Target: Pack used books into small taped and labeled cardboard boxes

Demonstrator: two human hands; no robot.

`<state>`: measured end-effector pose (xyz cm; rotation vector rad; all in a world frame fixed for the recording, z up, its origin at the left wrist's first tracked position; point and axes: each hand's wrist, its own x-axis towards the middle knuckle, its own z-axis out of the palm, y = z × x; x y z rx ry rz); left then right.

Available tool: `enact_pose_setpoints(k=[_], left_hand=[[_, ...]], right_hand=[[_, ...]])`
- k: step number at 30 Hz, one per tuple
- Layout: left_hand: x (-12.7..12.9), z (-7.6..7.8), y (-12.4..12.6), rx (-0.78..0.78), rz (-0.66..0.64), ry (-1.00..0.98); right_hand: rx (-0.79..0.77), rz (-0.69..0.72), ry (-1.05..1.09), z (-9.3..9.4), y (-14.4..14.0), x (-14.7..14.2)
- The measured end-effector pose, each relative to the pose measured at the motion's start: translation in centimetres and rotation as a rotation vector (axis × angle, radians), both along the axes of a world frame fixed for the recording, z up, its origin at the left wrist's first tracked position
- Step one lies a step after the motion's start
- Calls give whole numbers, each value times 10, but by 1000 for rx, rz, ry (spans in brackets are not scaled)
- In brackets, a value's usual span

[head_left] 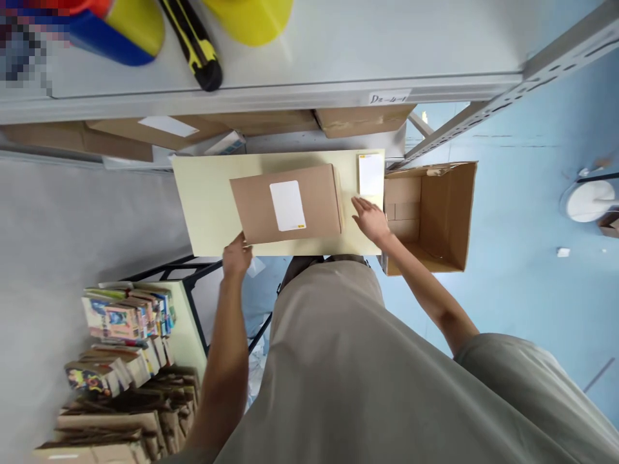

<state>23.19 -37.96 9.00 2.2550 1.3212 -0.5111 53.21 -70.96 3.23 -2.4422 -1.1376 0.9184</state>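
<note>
Parcel (290,203) flat on table (203,206), long axis left-right, label up.

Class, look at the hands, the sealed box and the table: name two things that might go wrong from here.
1. The left hand grips only a near corner of the box, so it might slip or twist.
2. The label sheet lies at the table edge beside the right hand; a nudge could knock it off.

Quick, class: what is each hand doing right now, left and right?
Left hand: fingers curled at the near corner of the cardboard parcel; a firm grip cannot be told.
Right hand: open, flat on the table below the white label sheet, holding nothing.
</note>
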Motion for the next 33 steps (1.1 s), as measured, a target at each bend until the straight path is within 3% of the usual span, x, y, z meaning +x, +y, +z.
enact_pose_setpoints(k=[3,5,8,11,15,18,24,28,33], left_hand=[[-11,21,17,89,110,-86],[-4,32,20,140,126,-147],[22,42,9,179,58,-258],[55,43,-11,173,-41,-321],[91,41,-39,125,-157,-362],[115,43,-62,65,-251,-414],[180,48,-131,-172,-432,-549],[235,17,-172,-356,-610,-472],[286,-31,-198,-383,-768,-95]], right_hand=[[-10,-39,-62,-20,12,61],[-65,-18,-63,-37,26,100],[-203,58,-31,-59,48,139],[-279,130,-3,-67,60,152],[-234,158,-17,-58,58,145],[-134,104,-82,-42,47,131],[59,15,-167,-8,1,92],[86,102,-141,6,-35,54],[68,165,-109,10,-64,13]])
